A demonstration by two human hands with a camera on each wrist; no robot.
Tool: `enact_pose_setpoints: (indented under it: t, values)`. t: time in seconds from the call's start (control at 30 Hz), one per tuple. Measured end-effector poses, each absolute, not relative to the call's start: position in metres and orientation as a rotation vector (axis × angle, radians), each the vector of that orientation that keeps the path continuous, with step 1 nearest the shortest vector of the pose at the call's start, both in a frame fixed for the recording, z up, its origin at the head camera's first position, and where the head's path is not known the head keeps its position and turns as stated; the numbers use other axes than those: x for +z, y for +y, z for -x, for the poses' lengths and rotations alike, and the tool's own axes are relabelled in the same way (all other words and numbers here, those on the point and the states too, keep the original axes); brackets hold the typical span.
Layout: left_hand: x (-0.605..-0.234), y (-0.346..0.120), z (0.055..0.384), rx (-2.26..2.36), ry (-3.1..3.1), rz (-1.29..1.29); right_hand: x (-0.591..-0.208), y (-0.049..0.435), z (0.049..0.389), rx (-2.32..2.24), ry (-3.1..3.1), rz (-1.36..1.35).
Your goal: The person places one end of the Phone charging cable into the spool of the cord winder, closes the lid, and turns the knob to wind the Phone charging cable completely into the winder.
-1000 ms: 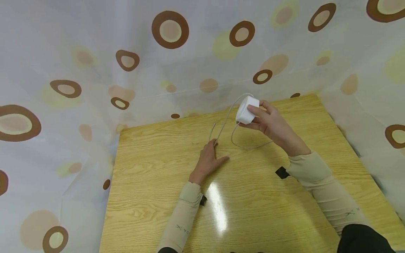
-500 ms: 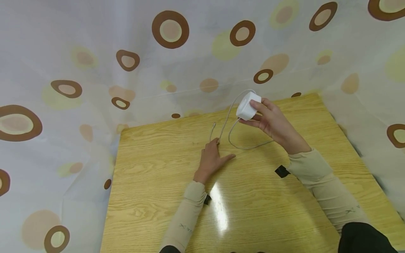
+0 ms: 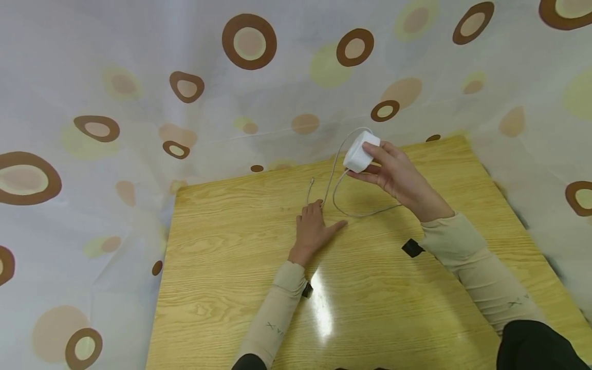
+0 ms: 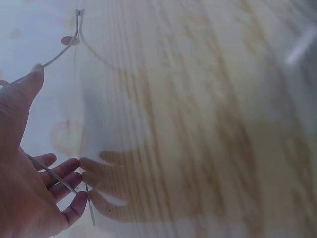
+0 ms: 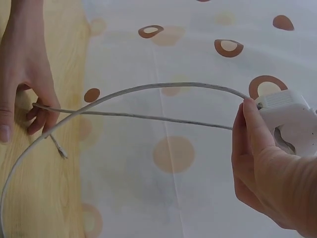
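My right hand (image 3: 400,180) grips the white device (image 3: 359,152); my left hand (image 3: 312,231), thumb spread, touches its cable (image 5: 163,85) over the table (image 3: 217,267).

White, rounded plastic block (image 3: 357,154), tilted, held aloft right of frame centre; thin pale-grey cable (image 5: 168,85), loosely looped, one tip near centre.

Place: a screened corner; home or office, I cannot tell.
Sheeting (image 3: 277,97): ring-patterned, behind and beside.
Tabletop (image 3: 222,267): wood-grained, shiny.
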State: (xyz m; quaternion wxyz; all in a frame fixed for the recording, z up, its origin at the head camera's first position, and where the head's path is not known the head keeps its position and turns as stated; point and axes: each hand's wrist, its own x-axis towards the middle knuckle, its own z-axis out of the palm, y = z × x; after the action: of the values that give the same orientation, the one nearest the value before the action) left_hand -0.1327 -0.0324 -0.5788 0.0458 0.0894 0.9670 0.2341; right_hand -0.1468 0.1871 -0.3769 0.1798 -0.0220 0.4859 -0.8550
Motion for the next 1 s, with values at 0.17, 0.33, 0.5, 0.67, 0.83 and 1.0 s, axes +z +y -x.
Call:
enact_pose_setpoints:
  t: [0.17,0.33,0.5,0.67,0.83,1.0]
  values:
    - [-0.581,-0.030,0.132,0.707,2.974,-0.249,-0.378,0.183,0.148,-2.386,1.406,0.071]
    - [-0.581,-0.025,0.133,0.681,3.003,-0.202,-0.380,0.182,0.149,-2.317,1.532,0.062]
    - [-0.581,-0.021,0.133,0.708,2.997,-0.157,-0.383,0.187,0.149,-2.173,1.748,0.037]
    - [-0.582,-0.020,0.135,0.816,2.990,-0.137,-0.385,0.196,0.149,-2.194,1.682,-0.013]
    - [-0.583,-0.022,0.138,0.876,2.993,-0.097,-0.388,0.202,0.148,-2.219,1.616,-0.025]
    - [-0.583,-0.026,0.141,0.974,2.973,-0.058,-0.394,0.202,0.148,-2.240,1.570,-0.010]
